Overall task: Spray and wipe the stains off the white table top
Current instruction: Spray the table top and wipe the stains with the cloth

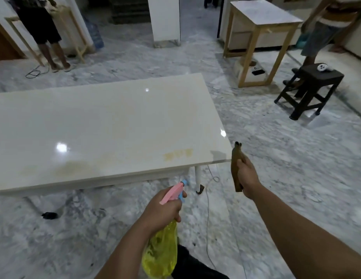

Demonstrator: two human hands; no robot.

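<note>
At the bottom centre of the frame the left hand [162, 211] is wrapped tight round the neck of a spray bottle [161, 252], yellow in the body with a pink and blue trigger head, its nozzle pointing up toward the table. To the right and a little higher, the right hand [247, 178] is closed on a brown cloth [236, 170], held upright just off the table's near right corner. A thin cable [207, 218] runs over the marble floor [296, 178] between the two arms.

The white table [95, 121] fills the middle left of the frame. Yellowish stains [178, 154] lie near its front edge toward the right, with fainter smears further left along that edge.

Beyond, at the right, stands a dark stool [314, 87], and behind it a wooden-framed side table [262, 33]. A person [42, 31] stands at the upper left, another [326, 27] at the upper right.
</note>
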